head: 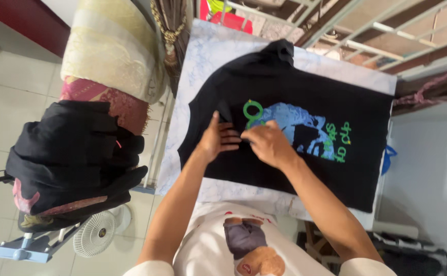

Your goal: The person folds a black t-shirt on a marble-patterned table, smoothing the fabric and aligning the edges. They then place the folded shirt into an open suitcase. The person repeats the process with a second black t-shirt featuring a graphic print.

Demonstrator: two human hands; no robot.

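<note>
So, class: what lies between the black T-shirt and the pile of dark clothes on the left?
In the head view, between the black T-shirt and the pile of dark clothes lie the marbled board cover's bare edge, then a gap showing tiled floor.

I wore a white short-sleeved t-shirt, its sleeve hems showing at seven and five o'clock along the bottom edge. On the chest was a printed picture: a brown teddy-bear shape with a greyish-purple middle and a small red patch toward six o'clock. My forearms were bare, and my left hand (214, 140) and right hand (268, 145) carried no rings, watch or gloves.
</note>
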